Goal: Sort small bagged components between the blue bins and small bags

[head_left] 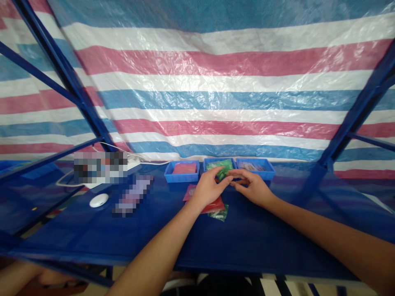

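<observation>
Left hand (pixel 210 189): pinched shut on green packet (pixel 222 173), at middle tray's (pixel 212 161) front rim.
Right hand (pixel 253 187): touching left's fingertips there; hold unclear.
Tip: likely best pinching one corner, one packet.

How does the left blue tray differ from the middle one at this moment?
The left tray holds red contents; the middle tray holds green ones. The left tray sits in full view, apart from the hands; the middle tray is partly hidden behind the left hand and right hand, which meet before it. Both are blue, shallow and in one row.
</observation>
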`<state>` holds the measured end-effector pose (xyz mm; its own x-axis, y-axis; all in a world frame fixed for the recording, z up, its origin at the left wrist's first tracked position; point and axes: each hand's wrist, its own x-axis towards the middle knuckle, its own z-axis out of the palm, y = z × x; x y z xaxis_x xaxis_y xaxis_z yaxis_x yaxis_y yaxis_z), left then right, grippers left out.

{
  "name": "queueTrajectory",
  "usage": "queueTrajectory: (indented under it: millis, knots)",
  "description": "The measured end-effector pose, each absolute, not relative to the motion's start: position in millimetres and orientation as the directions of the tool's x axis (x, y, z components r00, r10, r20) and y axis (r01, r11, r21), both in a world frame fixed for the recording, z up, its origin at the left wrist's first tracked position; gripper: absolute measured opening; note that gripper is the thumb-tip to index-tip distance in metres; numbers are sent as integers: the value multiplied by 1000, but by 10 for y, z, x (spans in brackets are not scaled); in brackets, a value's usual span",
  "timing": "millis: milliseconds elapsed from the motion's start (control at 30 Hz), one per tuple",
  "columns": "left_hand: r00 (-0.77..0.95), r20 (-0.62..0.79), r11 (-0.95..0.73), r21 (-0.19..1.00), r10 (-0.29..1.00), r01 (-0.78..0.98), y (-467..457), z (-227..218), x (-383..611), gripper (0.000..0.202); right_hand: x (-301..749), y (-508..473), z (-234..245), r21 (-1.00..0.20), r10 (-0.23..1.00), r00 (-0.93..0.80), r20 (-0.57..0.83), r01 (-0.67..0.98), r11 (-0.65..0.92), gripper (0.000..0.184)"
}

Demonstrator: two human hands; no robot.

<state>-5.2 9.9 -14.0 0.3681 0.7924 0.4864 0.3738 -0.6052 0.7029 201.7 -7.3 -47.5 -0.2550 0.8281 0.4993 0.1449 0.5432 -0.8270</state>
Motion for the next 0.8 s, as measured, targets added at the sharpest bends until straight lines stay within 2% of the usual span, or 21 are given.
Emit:
queueTrajectory:
  millis: [100, 200, 367, 533, 633, 700, 800]
  knots:
    - [389, 486, -616, 696, 782, 369, 131, -146, -66, 35, 2036, -70, -485, -836, 852, -220, 475, 188, 515, 35]
    - [383, 500, -624, 694, 776, 358, 153, -165, -53, 30, 2035, -62, -481, -824, 851, -122, 511, 211, 526, 32]
    - [369, 455, -566, 769, 811, 297, 129, -171, -35, 39, 2037, -40, -442, -806, 830, -24, 557, 225, 548, 47]
    - [403, 476, -590, 774, 782, 230, 82, -137, -22, 59, 2042, -29, -426, -772, 806, -115, 580, 240, 589, 25]
    - [352, 488, -578, 786, 799, 220, 96, -139, -12, 65, 2039, -34, -433, -806, 832, -141, 537, 204, 555, 24]
    - [278, 512, -576, 779, 813, 248, 110, -137, -14, 60, 2042, -30, -443, -851, 868, -107, 485, 168, 497, 28]
    - [227, 563, -606, 710, 794, 360, 102, -110, -27, 27, 2060, -9, -457, -900, 907, -32, 420, 110, 421, 34]
